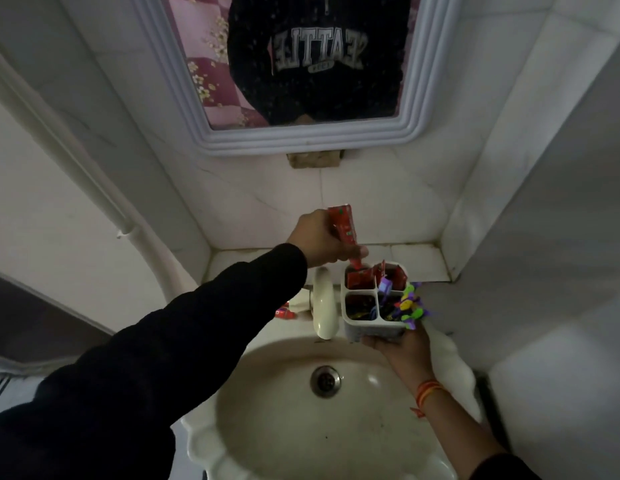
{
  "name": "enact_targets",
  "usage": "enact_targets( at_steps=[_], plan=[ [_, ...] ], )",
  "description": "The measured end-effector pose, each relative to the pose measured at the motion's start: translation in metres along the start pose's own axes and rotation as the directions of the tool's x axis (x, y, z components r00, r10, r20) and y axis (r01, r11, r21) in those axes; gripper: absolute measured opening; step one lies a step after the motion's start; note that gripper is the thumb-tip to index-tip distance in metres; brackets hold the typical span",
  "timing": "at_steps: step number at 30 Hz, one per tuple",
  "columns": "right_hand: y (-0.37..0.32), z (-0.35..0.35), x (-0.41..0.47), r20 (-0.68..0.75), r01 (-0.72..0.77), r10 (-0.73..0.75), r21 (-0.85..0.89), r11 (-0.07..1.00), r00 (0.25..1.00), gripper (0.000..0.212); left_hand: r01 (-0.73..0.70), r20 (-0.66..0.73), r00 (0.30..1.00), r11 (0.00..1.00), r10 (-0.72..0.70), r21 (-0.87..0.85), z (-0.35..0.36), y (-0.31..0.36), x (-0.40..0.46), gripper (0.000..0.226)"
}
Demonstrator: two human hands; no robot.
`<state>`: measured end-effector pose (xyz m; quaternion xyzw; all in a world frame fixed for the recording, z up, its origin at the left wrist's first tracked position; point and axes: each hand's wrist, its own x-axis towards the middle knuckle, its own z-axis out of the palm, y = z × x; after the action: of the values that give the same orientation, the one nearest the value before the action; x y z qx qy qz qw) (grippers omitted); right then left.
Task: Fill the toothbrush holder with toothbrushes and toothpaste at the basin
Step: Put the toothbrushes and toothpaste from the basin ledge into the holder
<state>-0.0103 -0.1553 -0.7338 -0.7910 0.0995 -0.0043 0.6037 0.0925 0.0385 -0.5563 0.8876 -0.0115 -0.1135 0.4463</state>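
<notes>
A white four-compartment toothbrush holder is held up over the back right of the basin, resting on my right hand. My left hand grips a red toothpaste tube whose lower end dips into the holder's far left compartment. Other red tubes stand in the far compartments. Colourful toothbrushes stick out of the near right compartment. Another red tube lies on the basin's rim left of the tap.
A cream tap rises at the back of the basin, just left of the holder. The drain sits mid-bowl. A tiled ledge runs behind. A framed mirror hangs above. Walls close in on the right.
</notes>
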Motion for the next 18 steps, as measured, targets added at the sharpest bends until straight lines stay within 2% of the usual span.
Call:
enact_targets(
  at_steps=[2, 4, 6, 9, 14, 16, 18],
  plan=[
    [-0.002, 0.001, 0.0, 0.009, -0.008, 0.008, 0.022, 1.0, 1.0, 0.07, -0.02, 0.024, 1.0, 0.995, 0.018, 0.098, 0.006, 0.004, -0.002, 0.033],
    [-0.004, 0.0, 0.0, 0.015, -0.001, 0.001, 0.007, 1.0, 1.0, 0.07, -0.05, 0.069, 0.997, 0.961, 0.033, 0.272, 0.009, 0.004, -0.002, 0.032],
    [-0.002, -0.001, 0.001, 0.02, -0.01, 0.01, 0.012, 1.0, 1.0, 0.07, -0.062, 0.127, 0.992, 0.933, 0.018, 0.356, 0.01, 0.002, -0.002, 0.03],
    [0.001, -0.001, 0.0, 0.025, -0.03, 0.03, 0.021, 0.999, 0.999, 0.074, -0.055, 0.16, 0.987, 0.961, 0.012, 0.272, 0.005, -0.001, -0.003, 0.029],
    [0.002, 0.0, 0.0, 0.01, 0.003, -0.004, 0.023, 1.0, 1.0, 0.073, 0.045, 0.087, 0.995, 0.998, -0.049, 0.047, -0.023, -0.018, -0.006, 0.036],
    [0.003, 0.0, 0.001, 0.0, 0.041, -0.041, 0.015, 0.999, 0.999, 0.072, 0.095, 0.02, 0.995, 0.993, -0.097, 0.067, -0.033, -0.037, -0.002, 0.027],
    [0.004, 0.0, 0.001, 0.007, 0.062, -0.062, 0.016, 0.998, 0.998, 0.07, 0.155, -0.01, 0.988, 0.962, -0.157, 0.227, -0.04, -0.064, 0.004, 0.019]
  ],
)
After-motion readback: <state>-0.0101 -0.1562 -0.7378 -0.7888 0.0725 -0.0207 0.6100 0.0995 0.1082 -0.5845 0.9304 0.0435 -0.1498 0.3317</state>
